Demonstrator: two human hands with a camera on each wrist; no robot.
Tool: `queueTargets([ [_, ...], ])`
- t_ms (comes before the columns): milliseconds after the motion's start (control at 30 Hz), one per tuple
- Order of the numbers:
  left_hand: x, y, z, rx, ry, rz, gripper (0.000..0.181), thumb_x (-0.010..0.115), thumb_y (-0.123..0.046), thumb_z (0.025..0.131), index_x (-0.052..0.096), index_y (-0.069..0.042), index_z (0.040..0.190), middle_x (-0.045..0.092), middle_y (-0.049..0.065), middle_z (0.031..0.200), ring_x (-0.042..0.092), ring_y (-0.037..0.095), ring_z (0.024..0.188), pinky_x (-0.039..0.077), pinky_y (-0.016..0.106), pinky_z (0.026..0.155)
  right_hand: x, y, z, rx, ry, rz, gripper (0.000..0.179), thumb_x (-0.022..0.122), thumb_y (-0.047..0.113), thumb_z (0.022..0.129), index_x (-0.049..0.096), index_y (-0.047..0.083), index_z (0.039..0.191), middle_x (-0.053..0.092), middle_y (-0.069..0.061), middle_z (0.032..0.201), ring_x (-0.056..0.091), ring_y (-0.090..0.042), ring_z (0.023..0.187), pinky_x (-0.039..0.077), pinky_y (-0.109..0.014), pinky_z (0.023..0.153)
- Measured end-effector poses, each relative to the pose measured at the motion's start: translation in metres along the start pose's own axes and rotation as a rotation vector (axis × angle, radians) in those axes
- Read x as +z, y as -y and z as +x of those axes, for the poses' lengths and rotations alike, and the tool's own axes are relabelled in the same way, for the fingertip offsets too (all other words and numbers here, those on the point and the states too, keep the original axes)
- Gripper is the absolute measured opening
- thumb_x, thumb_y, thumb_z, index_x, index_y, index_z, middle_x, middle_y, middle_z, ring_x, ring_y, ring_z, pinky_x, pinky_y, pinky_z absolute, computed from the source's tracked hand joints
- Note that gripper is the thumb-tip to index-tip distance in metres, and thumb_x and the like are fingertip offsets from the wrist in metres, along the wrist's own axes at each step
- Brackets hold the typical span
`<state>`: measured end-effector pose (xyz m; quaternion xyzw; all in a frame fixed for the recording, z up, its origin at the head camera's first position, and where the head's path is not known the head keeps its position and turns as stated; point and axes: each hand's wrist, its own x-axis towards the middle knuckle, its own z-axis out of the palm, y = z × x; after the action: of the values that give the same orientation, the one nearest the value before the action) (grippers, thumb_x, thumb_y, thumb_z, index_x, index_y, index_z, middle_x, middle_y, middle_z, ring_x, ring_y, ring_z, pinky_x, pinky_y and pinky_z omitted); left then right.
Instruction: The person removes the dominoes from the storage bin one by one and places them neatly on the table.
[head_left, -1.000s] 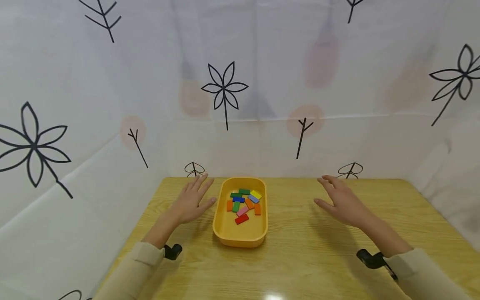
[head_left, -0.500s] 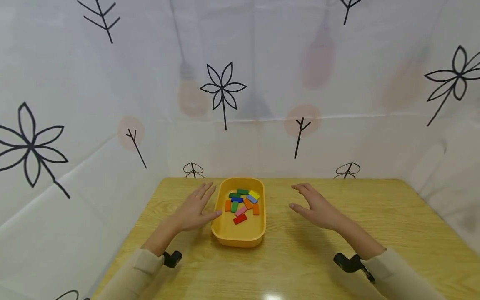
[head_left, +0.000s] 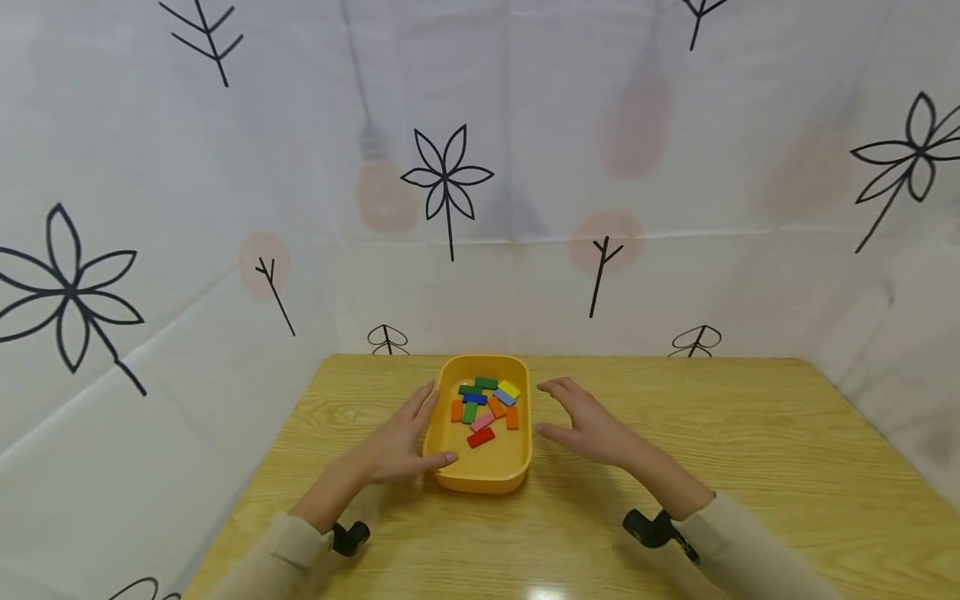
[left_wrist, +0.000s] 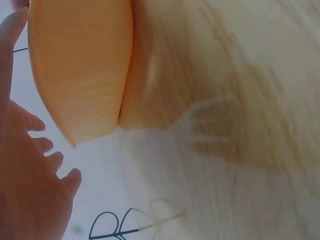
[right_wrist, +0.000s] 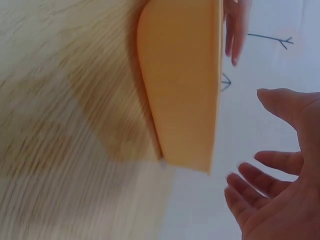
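A yellow tray (head_left: 480, 483) with raised walls stands on the table, holding several small coloured blocks, among them a red block (head_left: 481, 437) and a yellow block (head_left: 509, 389). My left hand (head_left: 397, 442) is at the tray's left side, fingers relaxed, its thumb overlapping the near left rim in the head view. On the other side my right hand (head_left: 588, 425) hovers beside the right wall, with a gap between fingertips and wall in the right wrist view (right_wrist: 272, 185). Neither hand grips anything.
The wooden table (head_left: 735, 467) reaches back to a white curtain (head_left: 517, 283) printed with black flowers and twigs. The curtain also runs along the left and right sides. A black wrist camera (head_left: 651, 528) sits at the right cuff.
My right hand has moved left, from well apart to close beside the tray. The left hand has come nearer the person and rightward, up to the tray's side. The blocks stay put.
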<state>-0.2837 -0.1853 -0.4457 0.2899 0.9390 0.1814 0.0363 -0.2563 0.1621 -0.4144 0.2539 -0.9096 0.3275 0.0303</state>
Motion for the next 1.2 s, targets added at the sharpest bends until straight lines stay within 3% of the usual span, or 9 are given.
queueTargets([
  [200,0.007,-0.007,-0.002,-0.021,0.020,-0.015,0.120,0.053,-0.083,0.085,0.006,-0.007,0.165,-0.004,0.006,0.173,0.009,0.026,0.158,0.024,0.050,0.123,0.016,0.010,0.011,0.003,0.026,0.041,0.062,0.072,0.028,0.097,0.049,-0.005,0.145,0.051,-0.021,0.143,0.053,-0.042,0.130,0.045,-0.059,0.108],
  [500,0.014,-0.015,-0.003,-0.051,0.026,-0.037,0.122,0.057,-0.082,0.084,0.005,-0.007,0.165,-0.006,0.004,0.173,0.014,0.029,0.157,0.029,0.051,0.121,0.039,0.027,0.030,0.100,0.031,0.058,0.057,0.077,0.025,0.093,0.056,-0.006,0.137,0.056,-0.022,0.135,0.057,-0.038,0.121,0.048,-0.053,0.105],
  [633,0.016,-0.015,-0.003,-0.078,0.036,-0.038,0.119,0.059,-0.078,0.086,0.005,-0.008,0.165,-0.006,0.005,0.173,0.018,0.031,0.156,0.030,0.051,0.120,0.050,0.035,0.038,0.143,0.046,0.064,0.063,0.079,0.022,0.091,0.054,-0.009,0.140,0.056,-0.023,0.133,0.058,-0.037,0.117,0.050,-0.051,0.104],
  [800,0.017,-0.015,-0.005,-0.080,0.031,-0.045,0.118,0.061,-0.075,0.087,0.004,-0.007,0.165,-0.006,0.006,0.173,0.019,0.032,0.155,0.030,0.051,0.120,0.063,0.044,0.050,0.167,0.114,-0.025,0.070,0.079,0.030,0.092,0.052,-0.012,0.141,0.053,-0.026,0.143,0.054,-0.039,0.129,0.045,-0.052,0.110],
  [867,0.018,-0.015,-0.006,-0.076,0.025,-0.042,0.118,0.061,-0.075,0.087,0.004,-0.006,0.165,-0.005,0.006,0.173,0.019,0.032,0.155,0.031,0.051,0.120,0.068,0.048,0.054,0.153,0.135,-0.065,0.064,0.080,0.031,0.091,0.058,-0.011,0.134,0.057,-0.025,0.139,0.054,-0.037,0.129,0.046,-0.050,0.109],
  [1000,0.018,-0.015,-0.007,-0.074,0.021,-0.045,0.119,0.062,-0.074,0.087,0.004,-0.006,0.165,-0.005,0.007,0.173,0.019,0.032,0.155,0.031,0.050,0.120,0.077,0.055,0.061,0.159,0.147,-0.071,0.045,0.082,0.028,0.089,0.064,-0.006,0.112,0.065,-0.018,0.114,0.058,-0.034,0.111,0.053,-0.046,0.099],
  [1200,0.018,-0.016,-0.006,-0.066,0.018,-0.061,0.120,0.062,-0.075,0.086,0.003,-0.005,0.164,-0.005,0.008,0.172,0.020,0.032,0.154,0.032,0.050,0.120,0.093,0.056,0.069,0.267,0.110,-0.098,0.036,0.087,0.028,0.083,0.061,0.003,0.086,0.060,-0.010,0.092,0.058,-0.031,0.101,0.054,-0.040,0.089],
])
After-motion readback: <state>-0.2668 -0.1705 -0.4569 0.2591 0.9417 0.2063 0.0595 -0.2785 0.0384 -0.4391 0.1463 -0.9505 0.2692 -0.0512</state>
